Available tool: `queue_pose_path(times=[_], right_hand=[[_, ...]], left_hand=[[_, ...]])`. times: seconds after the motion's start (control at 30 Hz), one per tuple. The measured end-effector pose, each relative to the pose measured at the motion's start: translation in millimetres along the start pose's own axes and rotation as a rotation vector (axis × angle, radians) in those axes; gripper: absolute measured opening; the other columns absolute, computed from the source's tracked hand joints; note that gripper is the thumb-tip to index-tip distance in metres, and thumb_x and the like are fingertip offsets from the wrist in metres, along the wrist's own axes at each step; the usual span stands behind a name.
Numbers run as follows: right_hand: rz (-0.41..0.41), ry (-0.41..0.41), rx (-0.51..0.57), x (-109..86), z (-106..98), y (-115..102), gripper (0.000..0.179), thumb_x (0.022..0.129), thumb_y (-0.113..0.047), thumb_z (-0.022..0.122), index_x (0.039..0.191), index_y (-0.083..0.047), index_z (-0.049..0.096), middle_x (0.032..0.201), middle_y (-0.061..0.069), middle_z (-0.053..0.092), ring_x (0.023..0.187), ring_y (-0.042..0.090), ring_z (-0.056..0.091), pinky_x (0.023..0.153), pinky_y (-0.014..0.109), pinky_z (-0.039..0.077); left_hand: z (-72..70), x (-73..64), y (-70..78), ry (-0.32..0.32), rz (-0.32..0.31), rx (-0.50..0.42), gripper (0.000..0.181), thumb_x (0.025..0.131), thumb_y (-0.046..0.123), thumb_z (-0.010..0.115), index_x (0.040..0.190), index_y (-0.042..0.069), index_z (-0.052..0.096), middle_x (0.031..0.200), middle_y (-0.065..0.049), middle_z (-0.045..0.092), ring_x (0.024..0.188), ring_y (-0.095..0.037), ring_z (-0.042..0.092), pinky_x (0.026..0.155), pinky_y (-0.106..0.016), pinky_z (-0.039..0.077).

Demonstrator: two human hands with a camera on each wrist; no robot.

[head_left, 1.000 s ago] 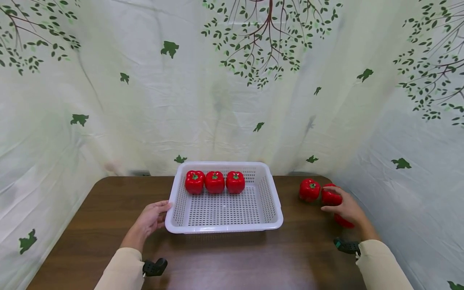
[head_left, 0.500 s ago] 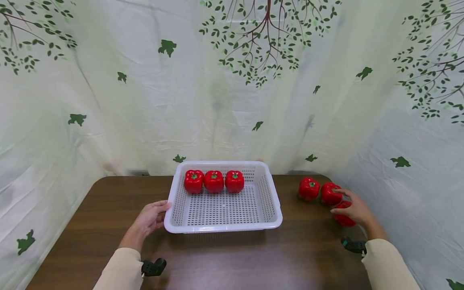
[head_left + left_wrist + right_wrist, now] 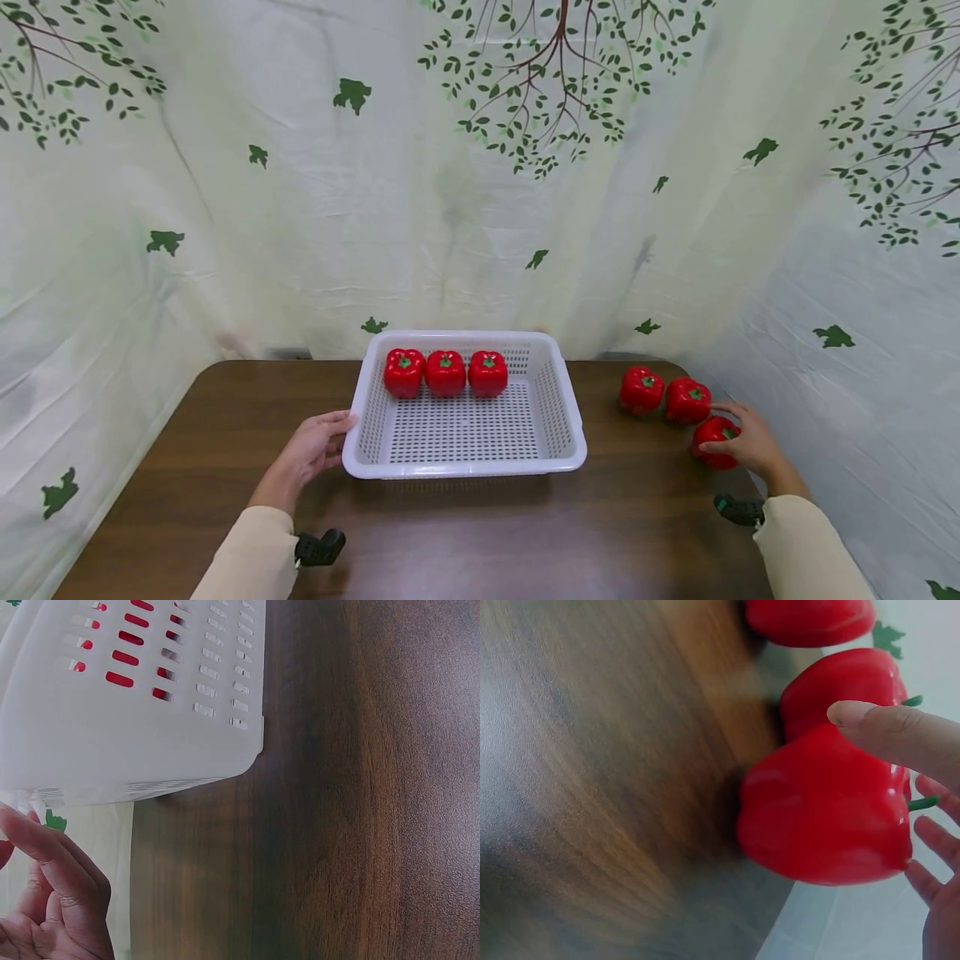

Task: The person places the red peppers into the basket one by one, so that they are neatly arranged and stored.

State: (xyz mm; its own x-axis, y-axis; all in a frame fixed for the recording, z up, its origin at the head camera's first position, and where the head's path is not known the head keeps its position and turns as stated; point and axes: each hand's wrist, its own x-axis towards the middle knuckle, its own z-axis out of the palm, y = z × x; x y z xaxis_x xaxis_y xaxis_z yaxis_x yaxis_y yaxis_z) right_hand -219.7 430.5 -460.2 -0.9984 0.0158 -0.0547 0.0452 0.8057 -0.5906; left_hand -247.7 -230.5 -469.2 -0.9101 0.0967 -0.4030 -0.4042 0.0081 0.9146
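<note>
My left hand (image 3: pixel 312 452) pinches the left rim of a white perforated plastic basket (image 3: pixel 465 470), thumb on top and fingers below. In the left wrist view its bent fingers sit by the corner of the basket (image 3: pixel 135 742). Three red bell peppers with green stems stand in a row along the basket's back, the middle one (image 3: pixel 445 373) between its neighbours. At the right, my right hand (image 3: pixel 756 443) spreads round the nearest bell pepper (image 3: pixel 712 432) on the table. In the right wrist view its thumb (image 3: pixel 900 731) overlaps that pepper (image 3: pixel 817 817), fingers apart beyond the stem.
Two more bell peppers stand behind that one, one at the left (image 3: pixel 641 390) and one in the middle (image 3: pixel 687 401). The brown wooden table (image 3: pixel 480 542) ends at a pale leaf-printed curtain (image 3: pixel 450 208) behind and to the right.
My right hand has moved off the middle pepper on the right, toward me and rightward, to the nearest pepper. My left hand stays at the basket rim.
</note>
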Motion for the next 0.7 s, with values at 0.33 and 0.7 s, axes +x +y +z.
queue_pose_path(times=[0.33,0.7], right_hand=[[0.03,0.005,0.029,2.1,5.5,13.7,0.083,0.071,-0.016,0.084,0.134,0.012,0.038,0.128,0.037,0.043,0.113,0.052,0.04,0.082,0.057,0.051],[0.084,-0.028,0.054,1.3,7.7,14.7,0.086,0.072,-0.009,0.081,0.138,0.012,0.031,0.131,0.039,0.037,0.115,0.055,0.037,0.084,0.06,0.049]], left_hand=[[0.2,0.1,0.8,0.006,-0.001,0.01,0.049,0.096,0.028,0.059,0.132,-0.004,0.051,0.101,-0.003,0.067,0.087,-0.021,0.066,0.074,-0.034,0.056],[-1.3,-0.7,0.9,0.006,0.0,0.012,0.049,0.097,0.028,0.058,0.132,-0.005,0.049,0.101,-0.003,0.067,0.087,-0.021,0.067,0.075,-0.035,0.056]])
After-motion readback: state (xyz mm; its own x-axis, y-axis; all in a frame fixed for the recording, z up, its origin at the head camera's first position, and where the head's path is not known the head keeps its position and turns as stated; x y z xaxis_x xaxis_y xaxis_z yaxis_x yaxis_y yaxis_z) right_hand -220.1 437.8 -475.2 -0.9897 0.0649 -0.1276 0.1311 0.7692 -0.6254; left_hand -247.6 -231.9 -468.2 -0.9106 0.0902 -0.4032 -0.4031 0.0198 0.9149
